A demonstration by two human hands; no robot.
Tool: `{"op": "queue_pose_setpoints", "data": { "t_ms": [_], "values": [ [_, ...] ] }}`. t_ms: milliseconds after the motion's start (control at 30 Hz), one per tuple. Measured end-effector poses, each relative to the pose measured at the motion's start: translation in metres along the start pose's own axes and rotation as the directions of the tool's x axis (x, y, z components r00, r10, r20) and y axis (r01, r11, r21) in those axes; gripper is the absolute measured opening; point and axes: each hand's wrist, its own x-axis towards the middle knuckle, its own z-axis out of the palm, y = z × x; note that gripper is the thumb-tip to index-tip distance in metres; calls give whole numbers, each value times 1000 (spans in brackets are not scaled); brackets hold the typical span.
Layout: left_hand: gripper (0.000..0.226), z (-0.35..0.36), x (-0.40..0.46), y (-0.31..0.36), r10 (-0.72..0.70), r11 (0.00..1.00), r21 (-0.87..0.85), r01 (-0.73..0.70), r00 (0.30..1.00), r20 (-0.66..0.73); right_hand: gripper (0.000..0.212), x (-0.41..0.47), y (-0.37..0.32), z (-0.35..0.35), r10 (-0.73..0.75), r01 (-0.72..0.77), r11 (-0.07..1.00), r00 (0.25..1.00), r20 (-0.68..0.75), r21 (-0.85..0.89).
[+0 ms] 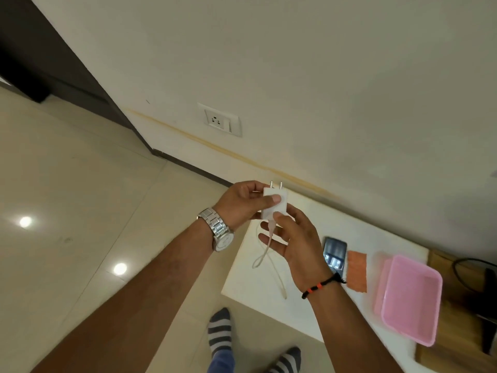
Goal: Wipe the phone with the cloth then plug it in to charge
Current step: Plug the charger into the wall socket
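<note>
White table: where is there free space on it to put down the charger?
The white table is bare at its far corner by the wall, beyond the phone. Another bare patch lies near the front edge, between the cable and the pink tray. The right part is crowded: phone, orange cloth and tray lie close together.

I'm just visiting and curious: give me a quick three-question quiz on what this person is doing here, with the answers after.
1. True or false: the charger adapter is already plugged into the wall socket.
2. Which lies directly beside the phone on the white table? A) orange cloth B) pink tray C) a mug
3. Fill in: the left hand wears a ____ at the wrist.

Key: 1. False; both hands, left and right hand, hold it with its pins in the air. 2. A. 3. Watch.
</note>
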Motion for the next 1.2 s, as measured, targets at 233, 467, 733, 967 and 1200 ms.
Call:
{"op": "queue_pose_setpoints", "data": {
  "t_ms": [233, 467, 733, 967, 1200],
  "values": [
    [59, -23, 3, -1, -68, 981, -181, 68, 998, 3, 25, 34, -15, 35, -37, 42, 990, 998, 41, -135],
    [78, -55, -3, -41, -34, 998, -58, 30, 996, -80, 24, 88, -37, 82, 62, -54, 991, 996, 61, -121],
    [25, -91, 8, -70, -36, 998, 36, 49, 955, -295, 30, 157, -23, 138, 169, -154, 971, 983, 71, -184],
    [27, -111, 16, -74, -170, 983, -124, 134, 918, -358, 34, 205, -12, 171, 198, -183, 954, 979, 41, -238],
    [26, -120, 22, -68, -215, 972, -168, 164, 910, -354, 28, 232, -13, 183, 180, -176, 955, 984, -8, -240]
  ]
}}
